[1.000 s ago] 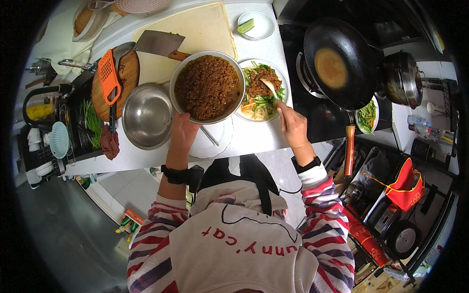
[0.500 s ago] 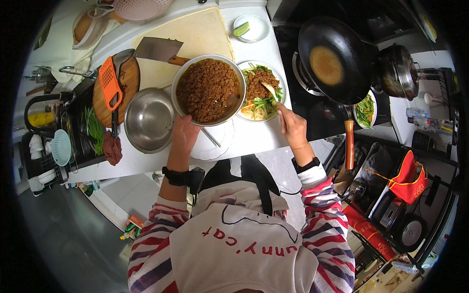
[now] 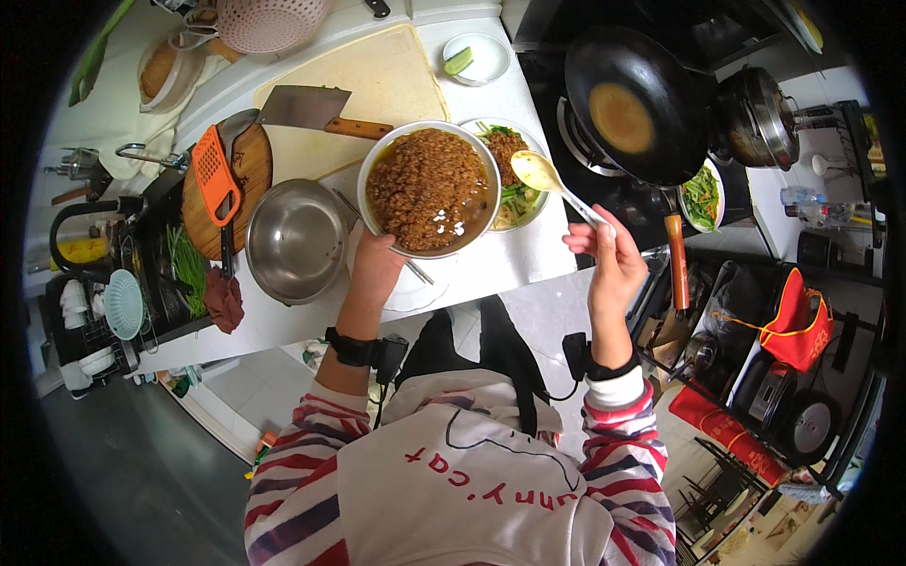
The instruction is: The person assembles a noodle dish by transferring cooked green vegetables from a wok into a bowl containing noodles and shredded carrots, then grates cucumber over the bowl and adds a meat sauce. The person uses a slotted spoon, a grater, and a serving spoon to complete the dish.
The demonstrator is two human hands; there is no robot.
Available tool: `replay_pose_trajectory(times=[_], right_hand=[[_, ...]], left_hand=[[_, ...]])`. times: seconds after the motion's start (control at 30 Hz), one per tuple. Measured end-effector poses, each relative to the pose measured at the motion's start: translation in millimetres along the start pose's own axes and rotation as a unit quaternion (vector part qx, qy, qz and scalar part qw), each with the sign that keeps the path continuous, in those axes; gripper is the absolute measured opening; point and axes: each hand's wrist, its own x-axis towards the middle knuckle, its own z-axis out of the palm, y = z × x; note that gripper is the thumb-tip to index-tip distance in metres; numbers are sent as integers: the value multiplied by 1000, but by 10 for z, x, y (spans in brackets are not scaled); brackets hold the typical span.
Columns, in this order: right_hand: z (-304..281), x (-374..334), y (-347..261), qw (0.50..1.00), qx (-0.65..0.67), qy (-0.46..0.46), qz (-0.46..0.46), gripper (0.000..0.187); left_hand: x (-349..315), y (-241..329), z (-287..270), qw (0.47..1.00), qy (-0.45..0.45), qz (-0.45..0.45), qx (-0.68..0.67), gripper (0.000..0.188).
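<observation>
My left hand point(image 3: 376, 269) grips the near rim of a bowl of brown minced meat sauce point(image 3: 429, 189), with oily liquid pooled along its edge. In my right hand point(image 3: 613, 259) is a pale spoon point(image 3: 540, 175), held by its handle, its sauce-smeared head over the right edge of a plate of noodles point(image 3: 517, 200). Green shreds and minced meat top those noodles, and the bowl hides the plate's left part. Below the bowl, chopsticks point(image 3: 418, 272) lie across a white plate point(image 3: 404, 300), mostly covered by the bowl and my hand.
An empty steel bowl point(image 3: 295, 243) stands left of the sauce. Behind it are a cleaver point(image 3: 304, 106) on a cutting board point(image 3: 382, 71) and an orange grater point(image 3: 214, 174) on a round wooden board point(image 3: 253, 156). A wok point(image 3: 637, 106) sits on the stove at right.
The sauce bowl has moved right and slightly nearer, now overlapping the noodle plate, its contents shifted and wetter. My right hand has drawn the spoon up and right, off the noodles.
</observation>
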Motion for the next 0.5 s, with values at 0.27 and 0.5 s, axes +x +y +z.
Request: replay_pose_trajectory(times=[0.27,0.5], right_hand=[[-426,-463,-593,839,-380,-158,-356,32],[-1657,-652,-960,720,-465,-284,-429,33]], left_hand=[[-321,-387,682,997,18,-47,53,68],[-665,-1173,1423,993,-34,-80,79,73]])
